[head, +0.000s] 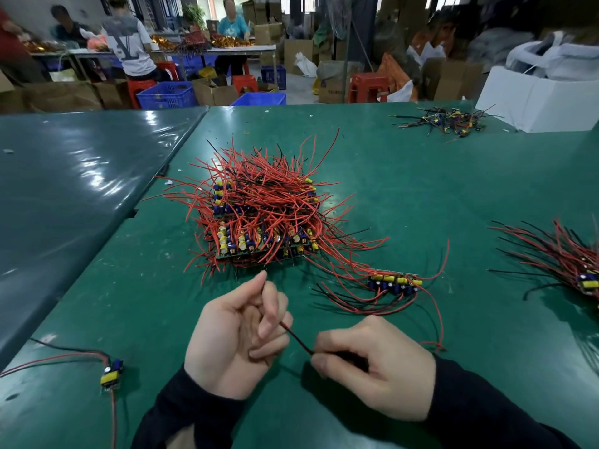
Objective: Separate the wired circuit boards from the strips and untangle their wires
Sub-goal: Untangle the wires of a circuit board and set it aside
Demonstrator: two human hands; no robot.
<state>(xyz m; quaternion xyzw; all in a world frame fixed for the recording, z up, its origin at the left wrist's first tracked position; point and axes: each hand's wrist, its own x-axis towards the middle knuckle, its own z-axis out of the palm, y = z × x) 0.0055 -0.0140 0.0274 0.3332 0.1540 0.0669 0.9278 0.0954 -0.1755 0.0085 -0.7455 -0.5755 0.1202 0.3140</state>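
A big pile of board strips [259, 218] with tangled red and black wires lies in the middle of the green table [421, 196]. One strip of boards [393, 283] lies apart to its right, its wires trailing toward me. My left hand [236, 338] and my right hand [372, 364] hold a red and black wire pair [296, 340] stretched between them; the left fingers curl round one end, the right fingers pinch the other. A single separated board [111, 374] with yellow parts lies at the near left.
A bundle of separated boards with wires [557, 260] lies at the right edge. Wire scraps [444, 121] sit far right beside a white box [534, 98]. A dark plastic sheet [74, 189] covers the left table. People work at far tables among blue crates and cartons.
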